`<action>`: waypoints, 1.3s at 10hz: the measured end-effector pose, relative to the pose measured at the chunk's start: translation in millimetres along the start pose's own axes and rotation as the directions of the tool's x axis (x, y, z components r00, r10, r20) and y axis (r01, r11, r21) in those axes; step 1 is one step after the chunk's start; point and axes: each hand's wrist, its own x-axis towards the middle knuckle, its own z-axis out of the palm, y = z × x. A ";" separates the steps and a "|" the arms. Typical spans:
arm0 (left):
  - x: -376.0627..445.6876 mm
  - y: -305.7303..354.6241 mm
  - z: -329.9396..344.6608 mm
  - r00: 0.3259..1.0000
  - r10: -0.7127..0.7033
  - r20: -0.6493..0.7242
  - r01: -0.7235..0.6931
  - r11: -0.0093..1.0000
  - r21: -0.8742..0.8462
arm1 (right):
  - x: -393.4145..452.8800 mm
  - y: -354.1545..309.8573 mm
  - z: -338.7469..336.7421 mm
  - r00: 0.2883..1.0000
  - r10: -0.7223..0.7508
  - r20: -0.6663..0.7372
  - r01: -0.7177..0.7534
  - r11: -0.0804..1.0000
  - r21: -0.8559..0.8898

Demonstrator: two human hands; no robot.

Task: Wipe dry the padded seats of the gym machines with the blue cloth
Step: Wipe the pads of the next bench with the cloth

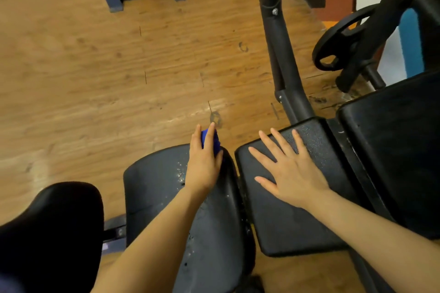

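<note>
The blue cloth (pixel 210 141) is bunched up under the left hand (pixel 204 162), right at the far edge of the left seat pad (pixel 162 188), partly hanging past the rim over the floor. The fingers lie over the top of it with the thumb side wrapped round, so I'd call that a loose grasp pressing the cloth down onto the vinyl.

The right hand (pixel 289 173) holds nothing: it lies flat, fingers spread and straight, palm down on the right seat pad (pixel 281 219) (probably just bracing).

Progress-wise, I'd say this is nowhere near finished. The left seat pad has a visible scatter of water droplets (pixel 181 171) just left of the wrist and more running down beside the forearm. The right seat pad also has beads of water on its far corner, just past the fingertips. So both pads look like they need proper passes.

Further right there's a bigger black back pad (pixel 392 145) on the same machine; can't tell if it's wet. Beyond that, a weight plate (pixel 338 43) on a rack, the black frame tube (pixel 281 43), and wood-look floor (pixel 95 66).
</note>
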 end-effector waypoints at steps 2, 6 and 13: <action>7.1 -3.1 26.7 0.998 0.063 0.014 -0.065 0.970 0.236 | -0.5 -1.6 2.1 1.000 0.015 -0.016 -0.015 1.000 -0.019; -27.3 -2.8 40.2 0.989 0.145 0.002 -0.139 0.947 0.289 | 1.6 -1.7 -1.5 1.000 0.003 0.011 -0.003 0.999 -0.033; -91.7 -19.1 54.4 0.988 0.149 0.044 -0.155 0.960 0.232 | 1.9 -12.4 -2.9 0.994 -0.085 0.063 0.086 0.996 -0.001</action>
